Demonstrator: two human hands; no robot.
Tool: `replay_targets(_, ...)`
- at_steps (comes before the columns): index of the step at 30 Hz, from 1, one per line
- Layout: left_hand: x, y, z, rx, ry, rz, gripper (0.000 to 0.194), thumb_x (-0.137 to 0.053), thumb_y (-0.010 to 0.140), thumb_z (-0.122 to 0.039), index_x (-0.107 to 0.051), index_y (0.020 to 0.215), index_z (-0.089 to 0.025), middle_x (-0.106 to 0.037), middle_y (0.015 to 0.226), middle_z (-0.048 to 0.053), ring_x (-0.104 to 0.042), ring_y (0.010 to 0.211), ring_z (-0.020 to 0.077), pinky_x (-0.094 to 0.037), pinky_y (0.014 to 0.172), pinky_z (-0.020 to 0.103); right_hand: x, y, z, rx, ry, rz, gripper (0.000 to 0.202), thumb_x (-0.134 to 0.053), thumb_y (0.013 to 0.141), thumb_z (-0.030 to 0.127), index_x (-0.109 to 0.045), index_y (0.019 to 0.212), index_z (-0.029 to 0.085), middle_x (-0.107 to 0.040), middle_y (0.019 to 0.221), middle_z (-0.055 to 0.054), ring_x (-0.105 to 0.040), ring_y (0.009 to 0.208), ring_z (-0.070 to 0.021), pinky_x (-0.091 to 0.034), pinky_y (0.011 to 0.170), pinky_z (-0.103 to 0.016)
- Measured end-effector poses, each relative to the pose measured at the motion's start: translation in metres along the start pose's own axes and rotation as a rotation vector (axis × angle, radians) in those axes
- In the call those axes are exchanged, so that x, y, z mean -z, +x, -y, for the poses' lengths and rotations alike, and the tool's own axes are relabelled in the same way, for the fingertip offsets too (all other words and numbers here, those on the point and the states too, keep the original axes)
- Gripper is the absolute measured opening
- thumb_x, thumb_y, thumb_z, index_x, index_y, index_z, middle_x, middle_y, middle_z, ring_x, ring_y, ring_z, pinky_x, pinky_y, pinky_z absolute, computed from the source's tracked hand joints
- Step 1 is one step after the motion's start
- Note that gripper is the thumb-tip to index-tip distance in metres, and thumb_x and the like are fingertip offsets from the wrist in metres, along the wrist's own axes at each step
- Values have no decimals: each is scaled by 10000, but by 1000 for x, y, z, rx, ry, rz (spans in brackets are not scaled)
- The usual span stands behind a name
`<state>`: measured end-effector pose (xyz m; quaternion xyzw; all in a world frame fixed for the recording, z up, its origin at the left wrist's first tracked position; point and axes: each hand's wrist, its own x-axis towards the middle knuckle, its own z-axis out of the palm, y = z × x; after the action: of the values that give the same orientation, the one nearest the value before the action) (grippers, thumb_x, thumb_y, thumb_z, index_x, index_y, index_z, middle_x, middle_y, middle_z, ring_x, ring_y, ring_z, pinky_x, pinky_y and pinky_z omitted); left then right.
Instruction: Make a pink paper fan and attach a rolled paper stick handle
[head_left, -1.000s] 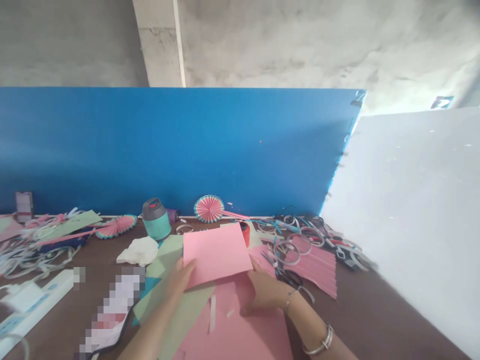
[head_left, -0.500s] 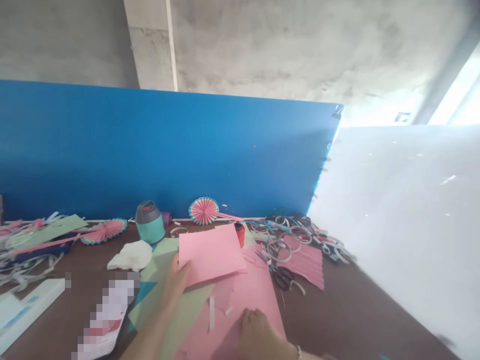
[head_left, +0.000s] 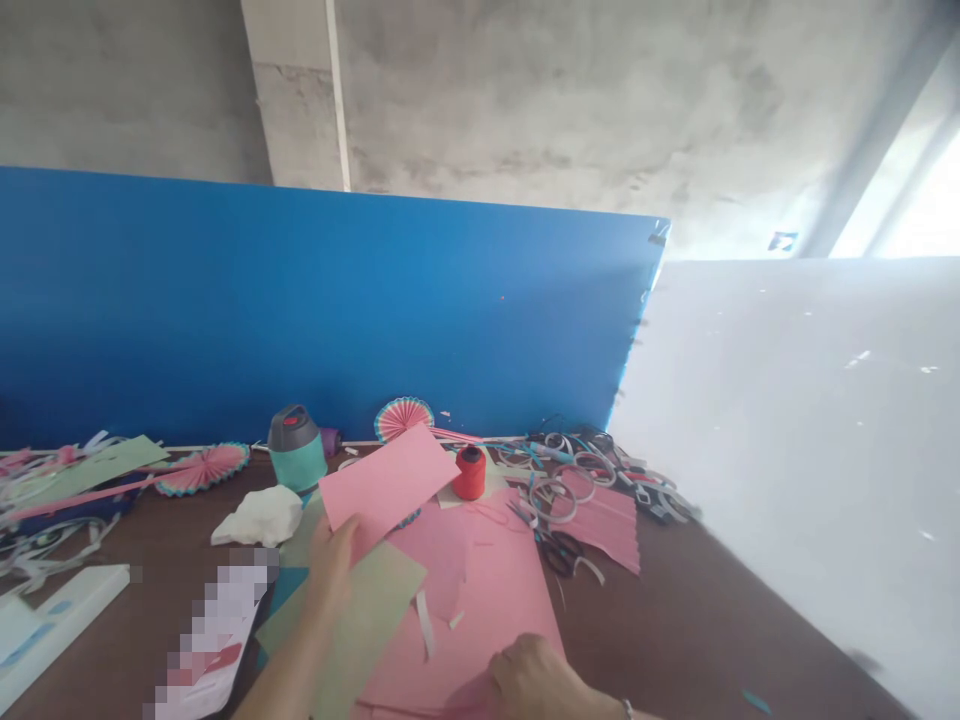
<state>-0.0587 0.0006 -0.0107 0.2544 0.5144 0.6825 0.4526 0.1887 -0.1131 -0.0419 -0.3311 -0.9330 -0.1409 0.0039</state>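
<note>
A pink sheet of paper (head_left: 390, 480) is gripped at its lower left edge by my left hand (head_left: 334, 550), which holds it tilted above the table. Beneath it lie a large pink sheet (head_left: 510, 580) and green paper sheets (head_left: 375, 600). My right hand (head_left: 532, 678) rests low over the large pink sheet with its fingers curled in; whatever they hold is hidden. Between the hands lie a narrow white paper strip (head_left: 424, 625) and a small scrap. A red spool of thread (head_left: 470, 475) stands just behind the held paper.
Scissors (head_left: 561, 553), tangled white rings and pleated pink paper (head_left: 600, 520) lie to the right. Pink paper fans (head_left: 403, 418), a teal-and-grey container (head_left: 297, 450), a white crumpled cloth (head_left: 259, 515) and a phone (head_left: 214, 640) stand or lie further left. A blue partition (head_left: 322, 310) closes the back.
My left hand has moved the pink sheet left and turned it so its right side dips, uncovering the red spool. My right hand has shifted slightly right and down.
</note>
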Motion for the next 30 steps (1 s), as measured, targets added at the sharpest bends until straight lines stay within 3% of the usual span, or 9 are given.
replay_targets(3, 1, 0, 0, -41, 18, -47, 182, -642, 639, -164, -639, 821, -175, -692, 790, 27, -649, 764, 191, -498, 686, 269, 35, -1, -14, -59, 45, -18, 26, -553, 724, 163, -557, 699, 157, -624, 636, -50, -587, 554, -178, -284, 462, -277)
replay_targets(6, 1, 2, 3, -51, 27, -67, 181, -652, 613, -170, -639, 793, -170, -686, 756, 24, -648, 762, 199, -501, 699, 282, 64, 1, -28, -199, 210, 74, 82, -554, 683, 148, -587, 757, 164, -657, 754, -46, -615, 670, -182, -329, 519, -263)
replay_targets(10, 1, 5, 7, -51, 30, -58, 178, -623, 644, -165, -631, 821, -174, -686, 779, 28, -646, 740, 185, -502, 670, 272, 82, 5, -47, -445, 637, 180, 79, -630, 660, 218, -593, 603, 179, -662, 688, 3, -599, 659, -148, -353, 539, -215)
replay_targets(13, 2, 7, 7, -61, 55, -56, 153, -603, 670, -154, -628, 820, -174, -687, 786, 33, -643, 753, 191, -501, 671, 273, 95, 7, -66, -534, 863, 135, 99, -618, 691, 216, -588, 609, 169, -631, 627, 15, -570, 613, -125, -356, 517, -192)
replay_targets(15, 3, 8, 7, -59, 85, -49, 152, -611, 660, -130, -630, 805, -169, -686, 775, 41, -637, 759, 206, -497, 668, 284, 110, 7, -79, -525, 812, 30, 90, -572, 742, 217, -581, 664, 173, -632, 676, 11, -558, 629, -122, -355, 529, -192)
replay_targets(19, 3, 6, 6, -61, 167, 6, 230, -646, 620, -99, -639, 837, -175, -693, 810, 54, -632, 770, 232, -484, 645, 296, 143, 10, -96, -420, 356, -141, 171, -431, 837, 175, -556, 719, 185, -585, 644, 0, -513, 579, -131, -318, 540, -228)
replay_targets(22, 4, 4, 6, -85, 284, 39, 248, -675, 600, -108, -633, 831, -185, -689, 810, 68, -630, 764, 247, -474, 641, 297, 165, 12, -104, -316, 185, -320, 273, -337, 912, 223, -558, 755, 190, -584, 667, -12, -535, 637, -138, -340, 584, -237)
replay_targets(27, 3, 4, 8, -130, 389, 57, 280, -663, 563, -70, -629, 809, -200, -677, 784, 55, -628, 815, 262, -472, 678, 306, 204, 10, -135, -717, 79, -612, 242, -428, 881, 355, -557, 738, 208, -571, 569, 29, -487, 447, -120, -308, 474, -227)
replay_targets(30, 0, 6, 11, -138, 409, 82, 325, -646, 532, -48, -634, 814, -209, -668, 777, 43, -625, 846, 271, -476, 697, 308, 222, 8, -147, -838, -10, -931, 170, -501, 846, 339, -572, 758, 212, -627, 664, 5, -540, 526, -144, -358, 514, -249)
